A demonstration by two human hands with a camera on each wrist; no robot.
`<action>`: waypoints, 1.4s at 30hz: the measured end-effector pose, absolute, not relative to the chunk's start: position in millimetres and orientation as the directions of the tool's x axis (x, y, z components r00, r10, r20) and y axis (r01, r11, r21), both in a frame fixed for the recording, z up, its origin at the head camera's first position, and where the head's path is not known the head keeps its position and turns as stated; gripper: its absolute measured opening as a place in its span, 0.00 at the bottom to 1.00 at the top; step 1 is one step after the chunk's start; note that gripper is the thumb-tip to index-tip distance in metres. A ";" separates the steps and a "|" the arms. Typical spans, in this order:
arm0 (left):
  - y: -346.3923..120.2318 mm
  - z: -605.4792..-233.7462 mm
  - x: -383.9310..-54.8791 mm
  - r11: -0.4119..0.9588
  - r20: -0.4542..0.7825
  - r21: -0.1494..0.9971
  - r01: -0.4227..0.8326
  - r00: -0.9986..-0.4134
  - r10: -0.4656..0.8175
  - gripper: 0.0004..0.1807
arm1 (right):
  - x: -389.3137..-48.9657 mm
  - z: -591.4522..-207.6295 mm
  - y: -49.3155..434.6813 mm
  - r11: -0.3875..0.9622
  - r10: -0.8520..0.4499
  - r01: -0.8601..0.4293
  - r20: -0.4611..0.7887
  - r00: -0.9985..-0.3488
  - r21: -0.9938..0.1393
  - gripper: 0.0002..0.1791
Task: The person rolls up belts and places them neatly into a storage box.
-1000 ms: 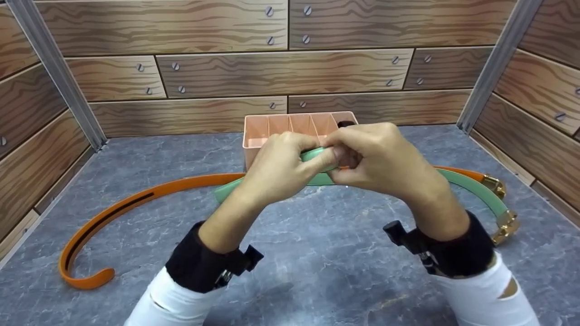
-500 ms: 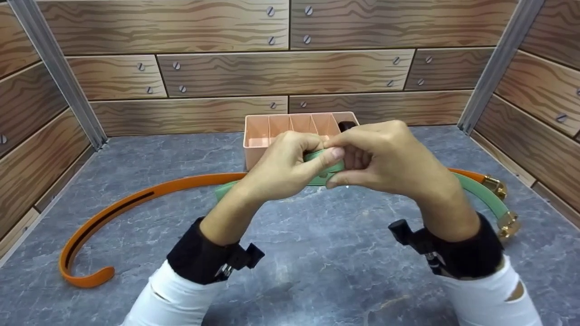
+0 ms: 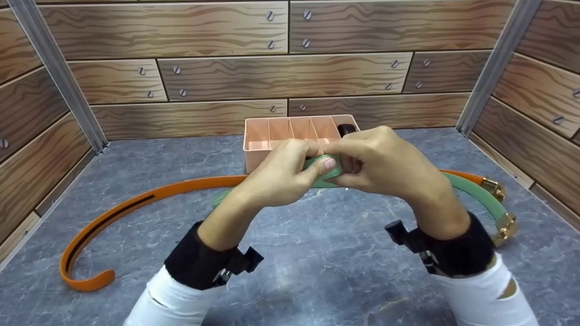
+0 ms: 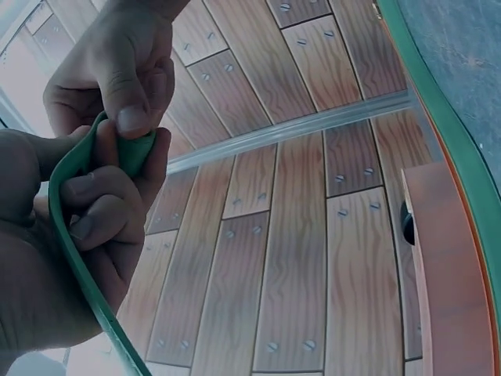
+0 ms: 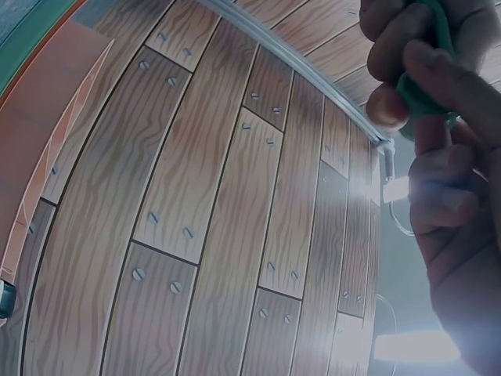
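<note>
Your fingers [image 4: 102, 223] are pinching the green belt [image 3: 480, 195] against your thumbs, left hand [image 3: 283, 176] touching right hand [image 3: 387, 165] above the surface [image 3: 317, 253], while the belt's gold buckle [image 3: 506, 222] is lying toward the right edge.

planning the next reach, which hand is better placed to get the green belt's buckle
Probably the right hand: the gold buckle lies on that side, farther from the left hand. Both hands grip the green belt.
</note>
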State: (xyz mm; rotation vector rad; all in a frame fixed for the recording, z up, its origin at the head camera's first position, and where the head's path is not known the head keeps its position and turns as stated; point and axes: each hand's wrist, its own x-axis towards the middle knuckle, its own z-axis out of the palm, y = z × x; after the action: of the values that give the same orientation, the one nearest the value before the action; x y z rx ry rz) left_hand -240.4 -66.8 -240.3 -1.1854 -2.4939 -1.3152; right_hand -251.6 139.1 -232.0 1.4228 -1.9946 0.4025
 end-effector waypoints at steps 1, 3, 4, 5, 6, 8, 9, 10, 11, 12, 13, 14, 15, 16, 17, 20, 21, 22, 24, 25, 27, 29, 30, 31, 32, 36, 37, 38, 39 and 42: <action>-67.0 -240.8 -241.5 0.331 0.395 0.665 0.670 -0.691 0.605 0.11 | -251.5 -232.5 139.4 0.380 -0.727 -0.917 0.652 -0.215 0.122 0.13; -67.4 -242.0 -243.6 0.321 0.397 0.664 0.675 -0.682 0.615 0.09 | -251.9 -233.6 139.5 0.399 -0.731 -0.909 0.641 -0.236 0.121 0.12; -67.4 -242.3 -243.8 0.317 0.400 0.668 0.674 -0.683 0.611 0.09 | -252.0 -234.0 139.4 0.404 -0.731 -0.907 0.637 -0.244 0.116 0.13; -67.3 -242.9 -244.1 0.311 0.408 0.672 0.673 -0.686 0.603 0.10 | -252.3 -234.1 139.5 0.402 -0.731 -0.909 0.636 -0.247 0.109 0.13; -66.9 -243.2 -243.5 0.305 0.420 0.675 0.672 -0.690 0.589 0.11 | -252.6 -234.0 139.5 0.394 -0.731 -0.914 0.637 -0.247 0.098 0.13; -66.1 -244.3 -242.3 0.288 0.461 0.675 0.680 -0.693 0.554 0.14 | -253.3 -233.1 139.6 0.364 -0.726 -0.929 0.646 -0.235 0.071 0.14; -65.5 -244.6 -241.6 0.273 0.489 0.671 0.689 -0.688 0.536 0.16 | -253.1 -232.3 139.6 0.345 -0.723 -0.937 0.651 -0.230 0.052 0.15; -65.0 -245.3 -241.3 0.250 0.519 0.671 0.698 -0.682 0.516 0.19 | -252.9 -231.5 139.7 0.321 -0.721 -0.947 0.656 -0.223 0.030 0.15; -64.5 -246.0 -241.1 0.217 0.552 0.669 0.711 -0.671 0.495 0.21 | -252.6 -230.6 139.7 0.295 -0.721 -0.956 0.659 -0.215 0.010 0.15; -64.2 -246.4 -240.7 0.183 0.585 0.665 0.724 -0.658 0.474 0.23 | -252.3 -229.8 139.5 0.272 -0.721 -0.962 0.661 -0.208 -0.007 0.16; -63.7 -247.1 -240.8 0.149 0.615 0.660 0.736 -0.644 0.455 0.25 | -251.8 -229.1 139.3 0.253 -0.723 -0.967 0.661 -0.201 -0.018 0.16; -63.3 -247.9 -240.9 0.112 0.640 0.658 0.745 -0.631 0.439 0.25 | -250.9 -228.4 138.9 0.243 -0.726 -0.970 0.658 -0.200 -0.027 0.17; -62.8 -248.7 -240.9 0.080 0.657 0.657 0.749 -0.622 0.425 0.25 | -250.1 -227.9 138.7 0.234 -0.729 -0.972 0.655 -0.198 -0.033 0.17; -62.6 -249.5 -240.8 0.052 0.664 0.666 0.744 -0.623 0.414 0.25 | -249.3 -227.6 138.3 0.226 -0.731 -0.973 0.655 -0.193 -0.035 0.18; -62.4 -249.8 -240.4 0.038 0.667 0.671 0.741 -0.625 0.406 0.24 | -248.4 -227.4 138.0 0.222 -0.732 -0.975 0.655 -0.188 -0.031 0.18; -62.5 -249.2 -239.3 0.022 0.646 0.699 0.715 -0.644 0.410 0.24 | -245.2 -227.6 136.7 0.240 -0.736 -0.970 0.657 -0.163 0.029 0.20; -62.8 -248.5 -238.8 0.030 0.633 0.709 0.705 -0.655 0.413 0.24 | -243.9 -228.1 136.0 0.253 -0.738 -0.965 0.657 -0.152 0.061 0.20; -63.0 -247.7 -238.2 0.050 0.620 0.716 0.697 -0.667 0.414 0.24 | -242.6 -228.7 135.0 0.269 -0.742 -0.957 0.657 -0.135 0.107 0.20; -63.0 -245.9 -237.0 0.100 0.607 0.710 0.697 -0.678 0.415 0.23 | -239.5 -229.7 133.2 0.306 -0.751 -0.930 0.652 -0.105 0.202 0.21; -62.7 -245.1 -236.1 0.131 0.601 0.701 0.701 -0.680 0.419 0.22 | -238.2 -230.2 132.5 0.318 -0.755 -0.917 0.650 -0.090 0.242 0.20; -61.9 -243.4 -233.2 0.196 0.603 0.666 0.719 -0.675 0.425 0.18 | -236.4 -230.9 131.7 0.318 -0.754 -0.909 0.653 -0.070 0.269 0.18; -60.5 -242.2 -230.4 0.234 0.627 0.614 0.754 -0.646 0.436 0.16 | -236.3 -231.1 132.5 0.290 -0.741 -0.924 0.669 -0.053 0.249 0.16; -59.5 -242.3 -229.6 0.245 0.646 0.581 0.776 -0.622 0.442 0.15 | -237.2 -231.1 133.4 0.267 -0.729 -0.936 0.684 -0.041 0.229 0.15; -58.5 -242.6 -229.1 0.249 0.674 0.536 0.806 -0.587 0.448 0.14 | -238.3 -231.0 134.4 0.244 -0.713 -0.949 0.701 -0.035 0.200 0.13; -57.6 -243.3 -229.2 0.256 0.708 0.479 0.840 -0.542 0.453 0.13 | -239.9 -230.9 135.5 0.215 -0.692 -0.962 0.721 -0.029 0.167 0.11; -52.9 -248.7 -232.9 0.283 0.812 0.252 0.926 -0.361 0.458 0.10 | -246.3 -230.4 138.4 0.073 -0.598 -0.997 0.802 -0.017 0.033 0.11; -51.8 -249.5 -233.4 0.270 0.817 0.238 0.933 -0.343 0.464 0.12 | -247.6 -230.3 138.8 0.040 -0.580 -0.999 0.814 -0.023 0.001 0.11; -51.0 -250.2 -233.5 0.248 0.809 0.259 0.934 -0.350 0.472 0.14 | -248.5 -230.3 138.7 0.006 -0.565 -1.000 0.825 -0.029 -0.031 0.12; -50.2 -250.7 -233.3 0.214 0.790 0.313 0.925 -0.379 0.482 0.16 | -249.1 -230.3 138.5 -0.022 -0.557 -0.998 0.829 -0.037 -0.059 0.13; -49.1 -250.5 -231.4 0.122 0.710 0.509 0.852 -0.496 0.499 0.19 | -249.5 -230.0 137.2 -0.059 -0.563 -0.991 0.824 -0.066 -0.120 0.15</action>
State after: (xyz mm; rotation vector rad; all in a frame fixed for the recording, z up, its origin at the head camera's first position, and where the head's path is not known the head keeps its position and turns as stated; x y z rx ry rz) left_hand -231.4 -49.1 -250.5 -1.3103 -2.0415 -1.3266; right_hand -249.5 137.2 -230.0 1.6645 -1.6728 1.0108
